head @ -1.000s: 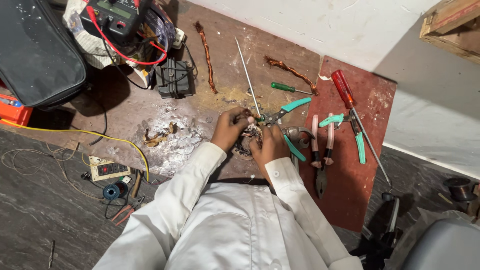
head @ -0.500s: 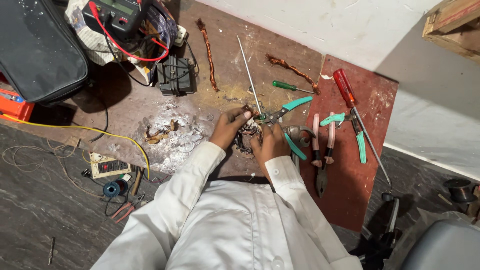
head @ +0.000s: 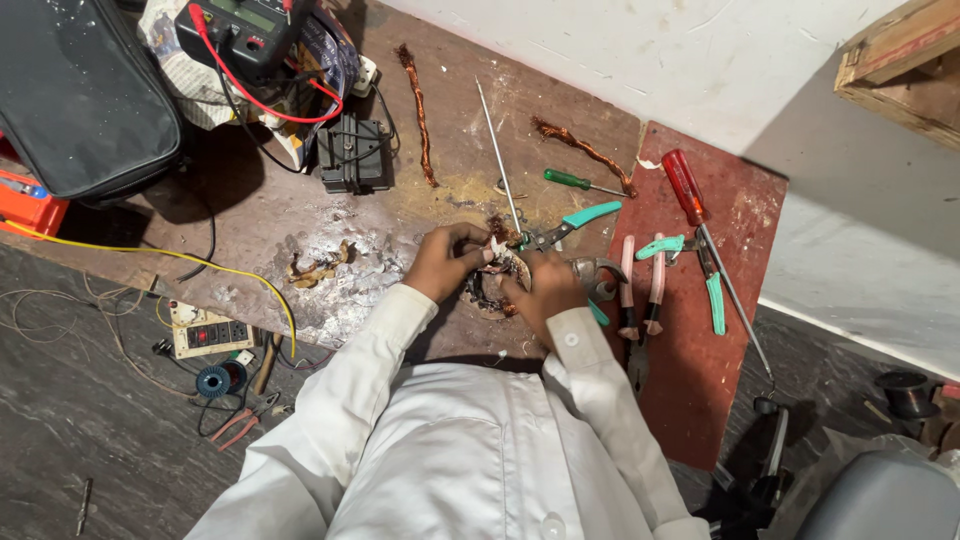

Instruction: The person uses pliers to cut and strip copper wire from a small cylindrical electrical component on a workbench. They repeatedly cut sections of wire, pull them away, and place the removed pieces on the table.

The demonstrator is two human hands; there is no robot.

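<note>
- The small round wound coil part (head: 492, 285) lies on the brown wooden board (head: 300, 200), right in front of the person, with both hands closed in on it.
- The left hand (head: 447, 262) curls over the part's left side, fingers bent and pinching at its top edge.
- The right hand (head: 545, 285) presses on the part's right side, fingers folded down; whether it grips anything else cannot be told.
- The two hands are close together, nearly touching above the part.
- Teal-handled pliers (head: 570, 224) lie just beyond the hands, handle pointing up and right.
- A long thin metal rod (head: 497, 155) runs away from the hands toward the wall.
- Just right of the right hand, pink-handled pliers (head: 640, 290) rest on the red board (head: 700, 380), with teal-handled cutters (head: 700, 270) and a red-handled screwdriver (head: 690, 190) beside them.
- A small green screwdriver (head: 570, 181) and twisted copper wire strands (head: 415, 110) lie farther up the brown board.
- At the far left corner sit a multimeter (head: 245, 30) with red leads and a black bag (head: 80, 100).
- On the dark floor, left of the person, lies a power strip (head: 208, 335).
</note>
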